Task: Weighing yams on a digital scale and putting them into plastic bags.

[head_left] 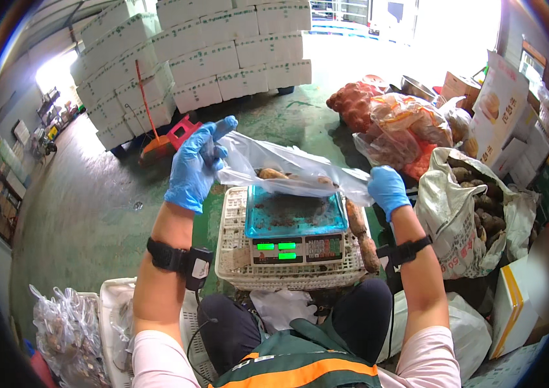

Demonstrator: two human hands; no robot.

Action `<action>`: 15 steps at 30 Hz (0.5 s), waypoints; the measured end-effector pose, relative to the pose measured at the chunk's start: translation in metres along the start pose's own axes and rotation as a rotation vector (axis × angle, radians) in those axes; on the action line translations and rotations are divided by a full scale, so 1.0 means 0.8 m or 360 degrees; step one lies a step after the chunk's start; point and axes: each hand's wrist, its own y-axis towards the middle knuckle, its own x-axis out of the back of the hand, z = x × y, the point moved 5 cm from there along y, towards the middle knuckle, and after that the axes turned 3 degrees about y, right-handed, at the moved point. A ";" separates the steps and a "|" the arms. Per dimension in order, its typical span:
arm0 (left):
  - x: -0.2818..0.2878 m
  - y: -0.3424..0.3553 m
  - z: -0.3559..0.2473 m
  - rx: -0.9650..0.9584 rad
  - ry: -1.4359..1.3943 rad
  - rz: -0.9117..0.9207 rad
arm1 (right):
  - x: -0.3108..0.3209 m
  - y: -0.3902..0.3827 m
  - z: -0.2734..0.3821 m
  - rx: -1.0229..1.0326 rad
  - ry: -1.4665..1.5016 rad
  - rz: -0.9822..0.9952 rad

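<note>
My blue-gloved left hand [193,168] grips one end of a translucent plastic bag [287,158], stretched across to my gloved right hand [387,191], which grips the other end. Brown tubers [273,174] lie inside the bag, above an electronic scale's dusty turquoise pan [294,213]. The scale rests on an upturned white plastic crate [232,258], with a long brown root [366,249] along its right side. A red plastic object [184,129] shows behind my left fingers; I cannot tell whether it is touched.
White foam boxes [200,58] are stacked high behind, with an orange dustpan [151,152] beside them. Mesh and plastic sacks [355,103], a woven sack of tubers [449,233] and cardboard [494,110] crowd the right. A lower-left crate [112,291] stands by bagged items [61,330].
</note>
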 end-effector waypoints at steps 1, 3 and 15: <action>-0.002 -0.003 0.006 0.0038 0.0101 -0.0046 | -0.007 -0.005 -0.004 0.0005 -0.0012 0.0013; -0.017 -0.007 0.026 0.0090 0.0409 0.0024 | -0.024 -0.021 -0.001 0.0083 0.2247 0.0349; -0.087 -0.025 0.207 0.0314 -0.0357 0.0190 | -0.052 -0.110 0.129 -0.0495 0.4194 0.0069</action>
